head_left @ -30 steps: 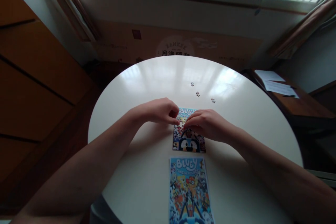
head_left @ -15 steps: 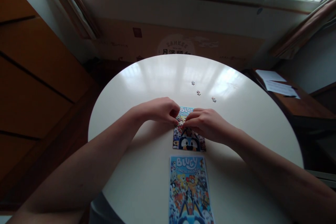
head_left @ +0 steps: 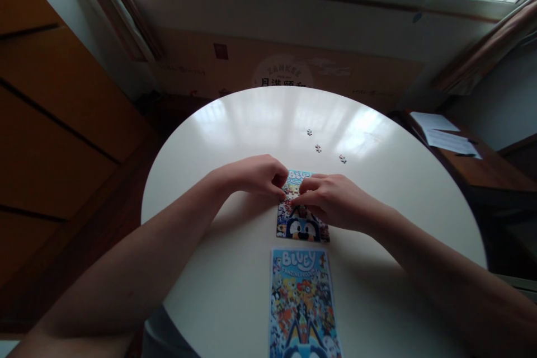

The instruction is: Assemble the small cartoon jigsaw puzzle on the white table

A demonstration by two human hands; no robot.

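A small jigsaw puzzle point(head_left: 302, 229), mostly put together, lies on the white table with its blue "Bluey" title at the far edge. My left hand point(head_left: 264, 175) is curled at its left edge, thumb and fingertip touching that side. Over its right half, my right hand point(head_left: 333, 197) rests with a fingertip on the puzzle's middle and other fingers apart; it hides part of the picture. Pale gaps show between pieces near the fingertips. Closer to me lies a printed reference sheet point(head_left: 302, 296) with the same picture.
Three loose puzzle pieces, among them one on the right point(head_left: 343, 159), lie beyond the puzzle on the round white table point(head_left: 218, 291). At the right, a brown side desk point(head_left: 495, 170) holds papers point(head_left: 447, 137) and pens. An orange-brown cabinet point(head_left: 54, 123) stands at the left.
The fingers of my right hand have spread apart, uncovering more of the puzzle's upper middle. My left hand stays at the left edge.
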